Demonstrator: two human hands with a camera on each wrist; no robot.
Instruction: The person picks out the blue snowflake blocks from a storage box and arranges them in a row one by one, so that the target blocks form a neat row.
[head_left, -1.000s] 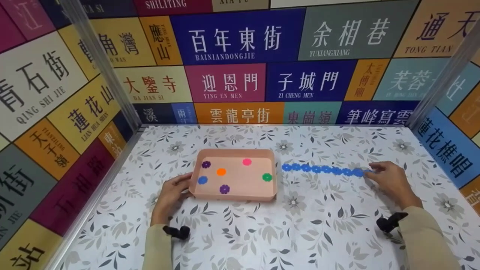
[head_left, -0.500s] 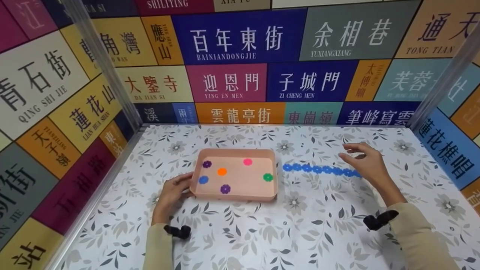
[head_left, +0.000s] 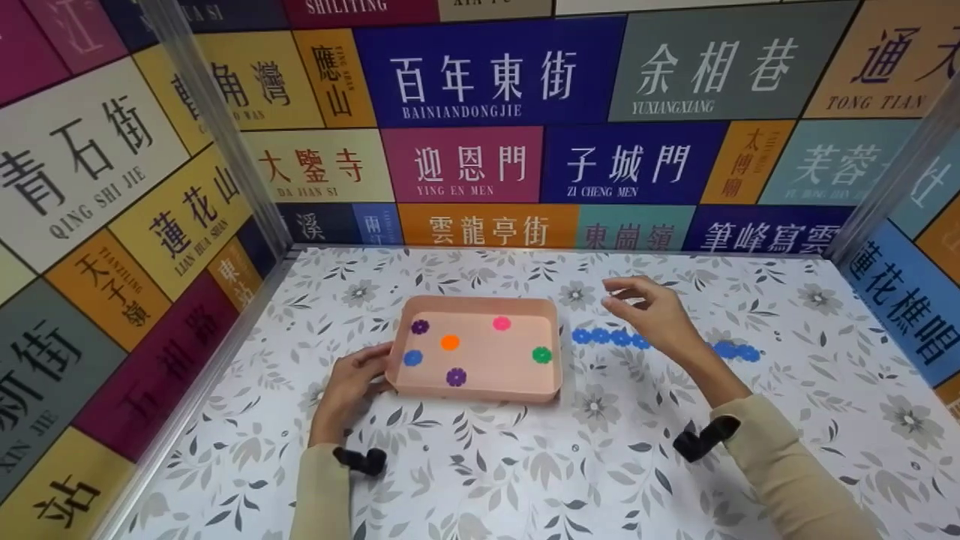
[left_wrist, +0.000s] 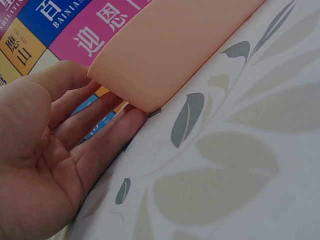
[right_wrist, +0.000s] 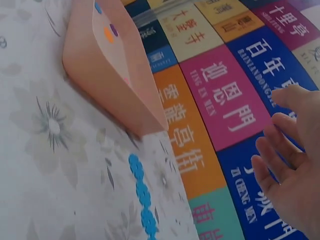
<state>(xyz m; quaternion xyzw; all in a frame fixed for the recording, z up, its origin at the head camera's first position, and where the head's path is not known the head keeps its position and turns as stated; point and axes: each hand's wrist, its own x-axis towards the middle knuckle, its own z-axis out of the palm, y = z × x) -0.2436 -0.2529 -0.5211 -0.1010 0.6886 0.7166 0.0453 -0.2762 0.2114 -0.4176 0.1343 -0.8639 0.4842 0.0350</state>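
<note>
A shallow pink tray (head_left: 474, 390) holds several small flower-shaped pieces, among them an orange piece (head_left: 449, 343), a green piece (head_left: 541, 355) and a pink piece (head_left: 501, 323). Fingertips of my left hand (head_left: 352, 386) touch the tray's left wall; the left wrist view shows them at its corner, fairly straight. To the tray's right, blue flower pieces (head_left: 621, 338) lie in a row. My right hand (head_left: 660, 315) hovers over that row, fingers loosely bent and holding nothing, as the right wrist view also shows. Hand and wrist hide the row's middle; its right end (head_left: 736, 351) shows beyond.
The table (head_left: 525, 472) has a leaf-and-flower covering. Colourful sign-patterned panels (head_left: 480, 165) stand behind it and at both sides, with clear corner posts (head_left: 225, 135). A black wrist camera (head_left: 705, 439) sits on the right sleeve, another (head_left: 361, 460) on the left.
My right hand has left the right end of the blue row and moved left above it, toward the tray. The left hand stays at the tray. The view has shifted slightly.
</note>
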